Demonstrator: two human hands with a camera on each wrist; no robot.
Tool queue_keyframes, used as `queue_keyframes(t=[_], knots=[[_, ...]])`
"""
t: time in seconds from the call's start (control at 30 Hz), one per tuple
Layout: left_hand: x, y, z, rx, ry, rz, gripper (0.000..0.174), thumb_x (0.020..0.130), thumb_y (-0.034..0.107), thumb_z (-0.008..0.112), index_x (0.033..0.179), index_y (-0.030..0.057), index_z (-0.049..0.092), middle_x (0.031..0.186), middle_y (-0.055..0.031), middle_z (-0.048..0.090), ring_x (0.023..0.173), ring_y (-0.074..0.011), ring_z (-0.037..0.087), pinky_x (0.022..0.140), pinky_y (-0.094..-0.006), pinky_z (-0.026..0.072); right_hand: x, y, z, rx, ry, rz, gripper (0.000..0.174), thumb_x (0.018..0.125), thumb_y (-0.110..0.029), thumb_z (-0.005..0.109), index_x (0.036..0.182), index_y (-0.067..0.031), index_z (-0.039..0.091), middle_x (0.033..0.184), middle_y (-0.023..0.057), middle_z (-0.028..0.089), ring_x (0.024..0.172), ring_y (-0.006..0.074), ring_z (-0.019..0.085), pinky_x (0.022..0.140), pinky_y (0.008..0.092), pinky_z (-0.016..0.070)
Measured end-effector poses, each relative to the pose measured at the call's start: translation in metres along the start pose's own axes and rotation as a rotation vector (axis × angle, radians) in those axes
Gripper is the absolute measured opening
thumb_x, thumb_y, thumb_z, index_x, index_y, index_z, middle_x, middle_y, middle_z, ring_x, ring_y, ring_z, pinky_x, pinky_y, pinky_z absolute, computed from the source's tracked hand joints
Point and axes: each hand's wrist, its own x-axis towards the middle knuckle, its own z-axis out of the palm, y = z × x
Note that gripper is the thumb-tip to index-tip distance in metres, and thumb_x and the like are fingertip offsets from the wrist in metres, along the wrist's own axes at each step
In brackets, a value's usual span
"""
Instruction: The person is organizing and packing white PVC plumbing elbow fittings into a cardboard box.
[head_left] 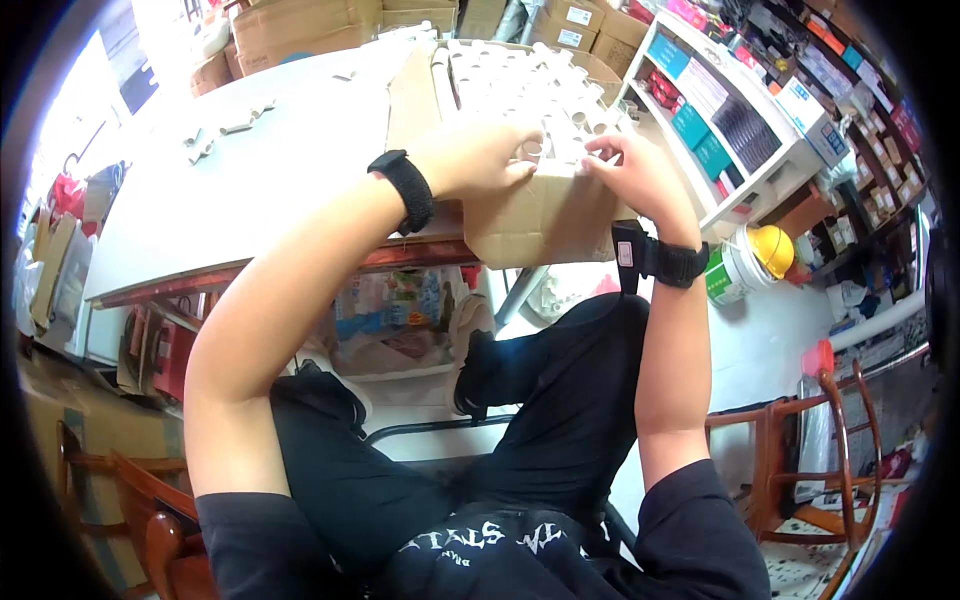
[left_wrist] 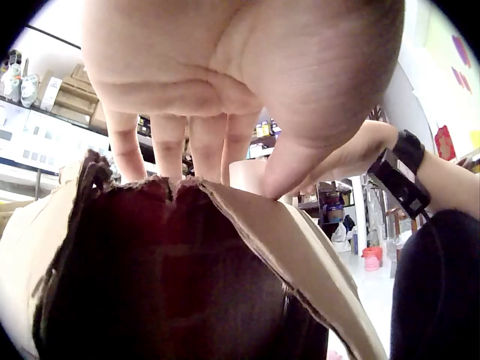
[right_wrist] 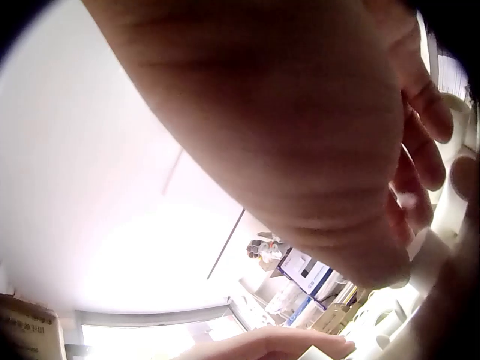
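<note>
An open cardboard box stands at the table's edge, filled with many short white tubes. Over its near side, my left hand holds one short tube between thumb and fingers. That tube's pale side shows beside the thumb in the left wrist view. Facing it, my right hand bends its fingers and thumb over the box's near right corner. In the right wrist view a white tube sits between its thumb tip and fingers, pinched there.
Several loose tubes lie on the white table at the left. A white shelf unit stands to the right, with a bucket and a yellow helmet below it. A wooden chair is at the lower right.
</note>
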Motion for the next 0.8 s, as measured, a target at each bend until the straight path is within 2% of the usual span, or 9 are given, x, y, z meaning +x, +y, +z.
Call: queue_keyframes(t=[0.07,0.1,0.2,0.23,0.4,0.5,0.7,0.8], knots=[[-0.001,0.0,-0.001,-0.007,-0.004,0.003,0.034,0.09,0.026,0.06,0.119,0.0096,0.061,0.099,-0.0217,0.068,0.092,-0.0379,0.066,0.083,-0.0441,0.0506,-0.001,0.001,-0.002,-0.028,-0.043,0.004,0.03,0.079,-0.023,0.07,0.101,-0.0022,0.072,0.1,0.0203,0.069,0.096,0.0324,0.066,0.087,0.0372,0.0497],[-0.001,0.0,-0.001,-0.012,-0.006,0.006,0.034,0.089,0.026,0.06,0.119,0.0093,0.061,0.099,-0.022,0.068,0.092,-0.0378,0.066,0.084,-0.0441,0.0506,-0.002,0.005,-0.001,-0.11,-0.057,0.009,0.029,0.08,-0.024,0.07,0.102,-0.0056,0.072,0.106,0.0183,0.068,0.099,0.031,0.064,0.089,0.0374,0.0486],[0.0,-0.003,0.002,-0.02,0.019,0.033,0.034,0.089,0.026,0.061,0.119,0.0088,0.062,0.1,-0.0216,0.068,0.093,-0.0373,0.065,0.084,-0.0441,0.0508,-0.002,0.01,0.001,-0.144,-0.106,0.02,0.026,0.082,-0.025,0.069,0.102,-0.0097,0.072,0.109,0.0142,0.068,0.101,0.0288,0.064,0.089,0.0371,0.0483],[0.0,-0.004,0.001,-0.026,0.016,0.022,0.034,0.089,0.026,0.061,0.119,0.009,0.063,0.1,-0.0213,0.068,0.093,-0.0372,0.065,0.085,-0.0439,0.0508,-0.004,0.008,-0.001,-0.15,-0.109,0.002,0.023,0.083,-0.023,0.068,0.103,-0.0126,0.072,0.106,0.0111,0.069,0.097,0.0282,0.065,0.086,0.037,0.0492],[-0.002,-0.006,0.004,-0.028,0.034,0.016,0.033,0.089,0.025,0.062,0.118,0.0098,0.065,0.103,-0.0195,0.068,0.094,-0.0364,0.065,0.086,-0.0433,0.0508,-0.003,0.014,0.005,-0.141,-0.081,0.032,0.023,0.084,-0.021,0.066,0.105,-0.0152,0.071,0.1,0.01,0.071,0.094,0.028,0.066,0.085,0.0367,0.0504],[-0.004,-0.006,0.009,0.035,0.079,0.017,0.026,0.087,0.027,0.061,0.108,0.0129,0.067,0.095,-0.0148,0.07,0.089,-0.0338,0.067,0.081,-0.0434,0.0518,-0.001,0.016,0.007,-0.173,-0.092,0.023,0.022,0.085,-0.02,0.064,0.105,-0.016,0.071,0.099,0.0101,0.071,0.095,0.0266,0.066,0.085,0.0364,0.0502],[-0.005,-0.009,0.012,0.002,0.162,0.083,0.022,0.087,0.028,0.061,0.101,0.0132,0.069,0.091,-0.0135,0.069,0.089,-0.0327,0.066,0.079,-0.0436,0.0517,0.002,0.009,0.0,-0.014,-0.093,0.092,0.02,0.085,-0.018,0.063,0.1,-0.0092,0.074,0.097,0.0147,0.071,0.094,0.0283,0.066,0.084,0.0362,0.0496],[-0.006,0.0,0.0,0.061,0.023,0.034,0.028,0.088,0.023,0.061,0.113,0.0103,0.067,0.097,-0.0183,0.068,0.091,-0.0354,0.065,0.084,-0.0441,0.051,0.0,0.01,0.0,-0.078,-0.073,0.024,0.02,0.087,-0.013,0.063,0.103,-0.0037,0.072,0.087,0.01,0.071,0.078,0.0193,0.064,0.074,0.0315,0.049]])
